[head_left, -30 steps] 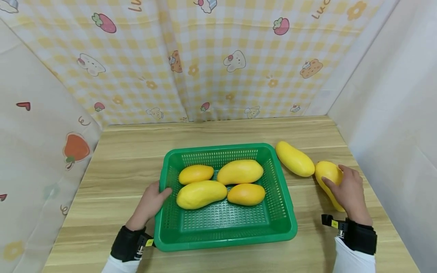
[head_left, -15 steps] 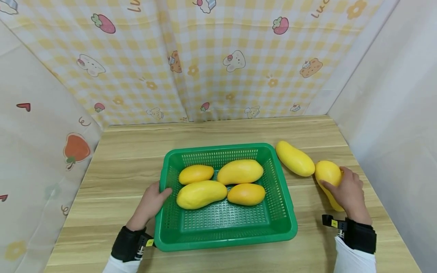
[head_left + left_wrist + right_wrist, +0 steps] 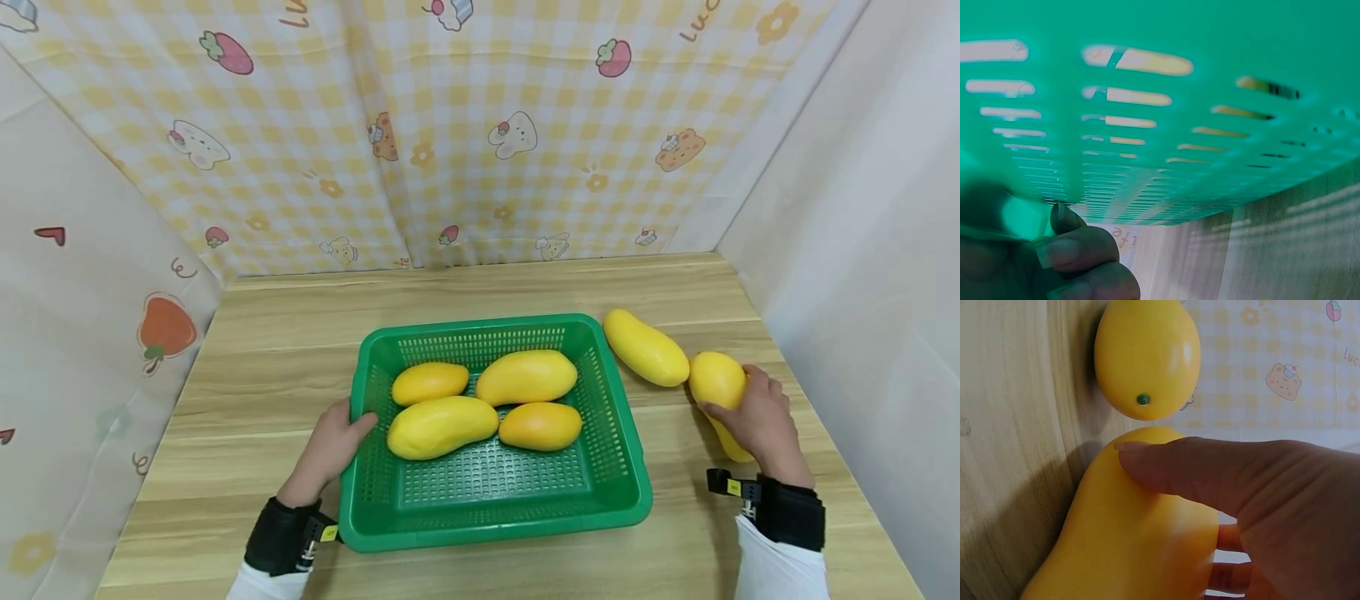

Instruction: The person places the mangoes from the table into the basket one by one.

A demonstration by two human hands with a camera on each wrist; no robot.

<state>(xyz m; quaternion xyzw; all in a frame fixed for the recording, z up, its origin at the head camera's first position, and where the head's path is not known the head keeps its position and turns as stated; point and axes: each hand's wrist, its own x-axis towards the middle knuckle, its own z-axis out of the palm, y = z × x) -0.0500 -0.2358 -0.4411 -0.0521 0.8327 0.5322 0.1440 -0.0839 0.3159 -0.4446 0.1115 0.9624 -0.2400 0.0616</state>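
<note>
My left hand (image 3: 333, 443) grips the left rim of a green plastic basket (image 3: 491, 535), thumb over the edge. In the left wrist view its curled fingers (image 3: 1082, 250) show beneath the slotted basket wall (image 3: 1222, 31). On the table to the right, my right hand (image 3: 771, 427) holds a yellow mango (image 3: 716, 377) from its right side. The right wrist view shows the thumb across that mango (image 3: 1129, 544), with other fingers partly hidden behind it. Just beyond lies a second mango (image 3: 647, 348), its green stem dot (image 3: 1142, 399) facing the held one.
Several mangoes (image 3: 442, 427) lie in the basket's far half, with bare mesh floor (image 3: 491, 483) in its near half. The wooden table (image 3: 247, 375) ends at a checked cloth (image 3: 450, 167) behind. White cloth walls (image 3: 885, 250) stand at both sides.
The right thumb has moved slightly down and inward around the mango. The left hand, the basket and the other mangoes stay where they were.
</note>
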